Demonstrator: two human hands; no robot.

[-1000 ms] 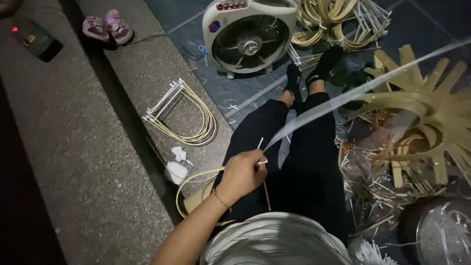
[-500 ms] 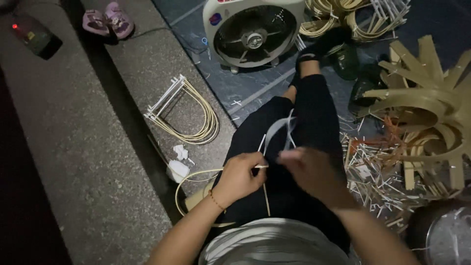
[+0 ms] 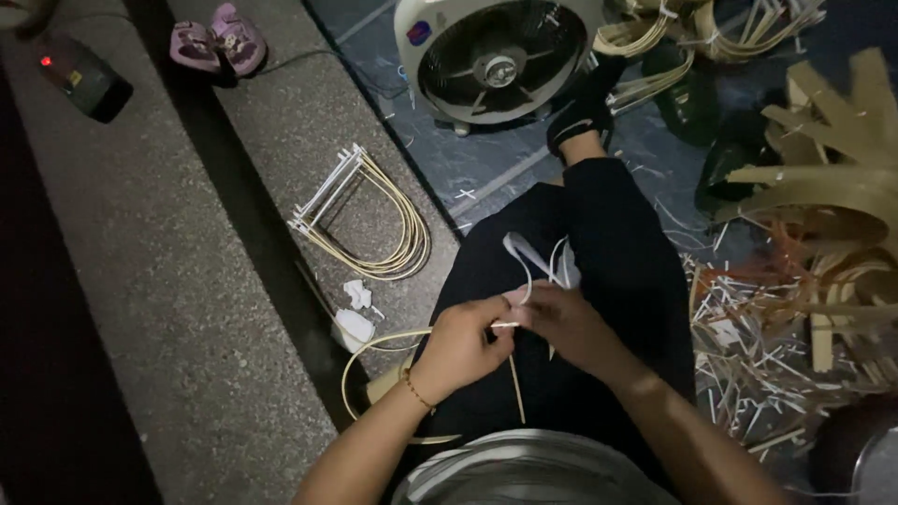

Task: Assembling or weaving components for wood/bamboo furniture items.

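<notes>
My left hand (image 3: 465,344) and my right hand (image 3: 558,323) meet over my lap, above black trousers. Both pinch a thin white strip (image 3: 524,257) that loops up between them. A thin pale stick (image 3: 515,383) hangs down from the hands across my thigh. A curved cane loop (image 3: 360,374) lies beside my left wrist, at the edge of the stone step.
A bundle of bent cane hoops (image 3: 374,224) lies on the step to the left. A white box fan (image 3: 496,56) stands beyond my feet. Scrap strips (image 3: 748,346) and a woven bamboo piece (image 3: 832,187) lie to the right. Small pink sandals (image 3: 217,39) sit far left.
The long white strip was stretched far to the right; my right hand came in to meet my left, and the strip now forms a short loop between them.
</notes>
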